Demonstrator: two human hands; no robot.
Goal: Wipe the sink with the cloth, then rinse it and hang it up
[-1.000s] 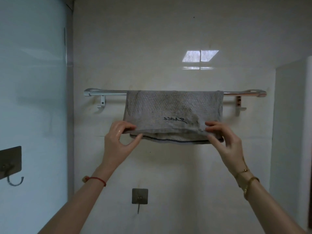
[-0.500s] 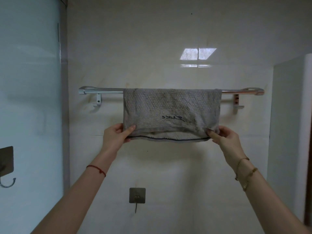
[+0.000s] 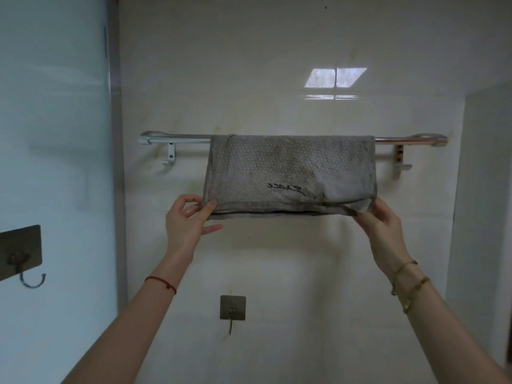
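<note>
A grey textured cloth (image 3: 288, 170) with dark script stitched on it hangs folded over a metal towel rail (image 3: 180, 139) on the tiled wall. My left hand (image 3: 188, 220) pinches the cloth's lower left corner between thumb and fingers. My right hand (image 3: 382, 225) grips the lower right corner. Both arms reach up from below. The sink is out of view.
A square adhesive hook (image 3: 232, 309) is stuck to the wall below the cloth. Another hook plate (image 3: 20, 253) sits on the pale blue panel at the left. A wall corner juts out at the right (image 3: 471, 189).
Both hands have stayed at the cloth's bottom corners and pulled them slightly outward and down, which flattened the hanging cloth. The view has shifted a little.
</note>
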